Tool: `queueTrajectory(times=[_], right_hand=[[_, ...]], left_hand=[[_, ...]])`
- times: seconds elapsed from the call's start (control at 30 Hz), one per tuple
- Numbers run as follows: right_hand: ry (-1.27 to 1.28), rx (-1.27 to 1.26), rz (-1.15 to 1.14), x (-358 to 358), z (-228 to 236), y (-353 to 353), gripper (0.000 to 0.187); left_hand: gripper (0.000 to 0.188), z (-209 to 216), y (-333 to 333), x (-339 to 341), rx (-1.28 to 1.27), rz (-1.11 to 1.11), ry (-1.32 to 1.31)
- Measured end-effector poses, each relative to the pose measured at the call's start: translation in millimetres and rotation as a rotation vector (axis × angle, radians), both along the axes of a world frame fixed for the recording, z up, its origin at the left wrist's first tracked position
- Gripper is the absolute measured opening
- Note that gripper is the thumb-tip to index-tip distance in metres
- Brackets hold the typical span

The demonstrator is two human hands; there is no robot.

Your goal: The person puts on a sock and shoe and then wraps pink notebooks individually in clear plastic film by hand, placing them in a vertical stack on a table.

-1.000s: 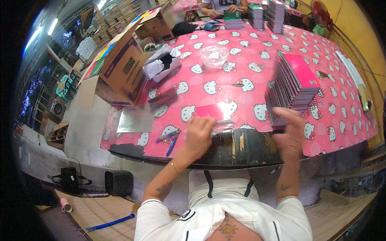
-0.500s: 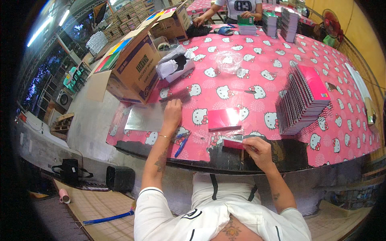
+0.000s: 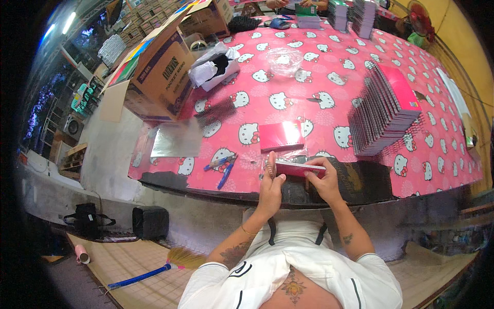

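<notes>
Near the table's front edge, my right hand point(image 3: 324, 180) pinches a small pink-covered memo pad point(image 3: 298, 168) by its right end, the pad held edge-on. My left hand point(image 3: 271, 188) is at the pad's left end, fingers closed on a thin dark spiral binding coil point(image 3: 271, 166). Just beyond both hands a pink memo pad point(image 3: 281, 136) lies flat on the table. To the left are blue-handled pliers point(image 3: 224, 169) and, farther away, a pile of black spiral coils point(image 3: 216, 111) beside clear plastic sheets point(image 3: 176, 140).
A tall stack of spiral-bound pink memo pads point(image 3: 383, 116) stands at right. An open cardboard box point(image 3: 159, 77) is at left, beside a torn white paper package point(image 3: 213, 69). Crumpled clear plastic point(image 3: 284, 62) lies mid-table. Across the table, another person's hands point(image 3: 309, 4) hold a green pad.
My left hand has come from the coil pile to the pad in my right hand, bringing a coil. My right hand has lifted the pad slightly. The view has shifted a little.
</notes>
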State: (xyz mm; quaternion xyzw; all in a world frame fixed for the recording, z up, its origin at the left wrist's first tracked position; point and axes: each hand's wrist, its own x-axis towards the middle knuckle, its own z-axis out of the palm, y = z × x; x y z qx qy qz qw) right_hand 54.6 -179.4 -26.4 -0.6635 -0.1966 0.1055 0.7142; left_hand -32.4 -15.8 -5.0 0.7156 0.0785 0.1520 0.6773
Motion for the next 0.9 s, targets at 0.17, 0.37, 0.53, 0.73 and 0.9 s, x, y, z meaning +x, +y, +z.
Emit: queueTrajectory(times=[0.17,0.37,0.53,0.73,0.9], right_hand=[[-0.021,-0.005,0.065,7.4,1.9,-4.3,0.021],[0.026,0.003,0.076,6.8,3.6,-2.6,0.019],[0.042,0.021,0.075,6.2,2.8,-0.8,0.019],[0.008,-0.025,0.061,8.1,-1.7,-3.1,0.019],[0.023,0.018,0.061,6.9,-3.7,-0.8,0.020]], left_hand=[[0.049,25.3,55.1,6.9,0.040,0.249,0.003],[0.026,36.1,60.0,-7.5,0.537,-0.020,0.081],[0.021,20.4,60.0,-8.1,0.621,0.092,-0.140],[0.018,20.8,57.4,-2.7,0.673,0.109,-0.174],[0.017,10.0,68.4,2.1,0.562,0.043,-0.138]])
